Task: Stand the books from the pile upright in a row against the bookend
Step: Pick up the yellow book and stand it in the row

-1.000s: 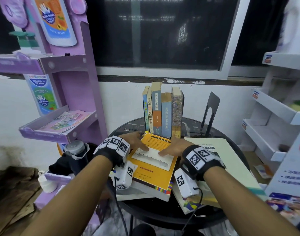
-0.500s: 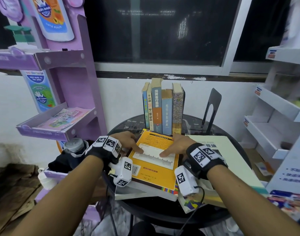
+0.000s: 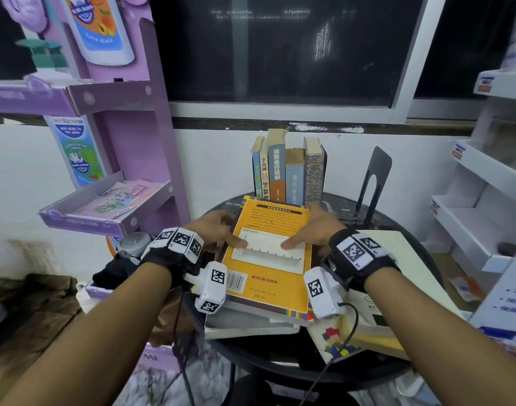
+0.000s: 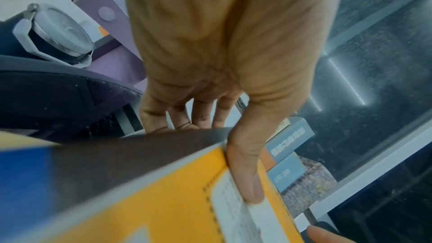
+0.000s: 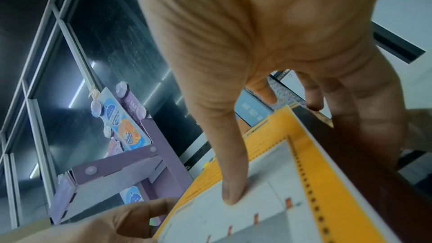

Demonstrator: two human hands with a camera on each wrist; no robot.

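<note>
An orange book [image 3: 268, 259] lies on top of the pile, and both hands hold it by its long sides. My left hand [image 3: 221, 230] has its thumb [image 4: 247, 173] on the cover and its fingers [image 4: 201, 115] curled under the left edge. My right hand [image 3: 312, 230] presses its thumb [image 5: 233, 182] on the white panel, with its fingers [image 5: 364, 110] down the right edge. The book's far edge reaches the foot of a row of several upright books [image 3: 289, 171]. A black bookend [image 3: 373, 183] stands apart, to the right of the row.
Under the orange book lie a white book [image 3: 250, 328], a large cream book [image 3: 403, 268] and a colourful one [image 3: 335, 344] on the round black table [image 3: 280, 373]. A purple display rack [image 3: 110, 206] and a flask [image 3: 133, 244] are at the left, white shelves [image 3: 473, 230] at the right.
The orange book has turned straight and slid toward the upright row. Both hands have moved from lying on its cover to gripping its two sides.
</note>
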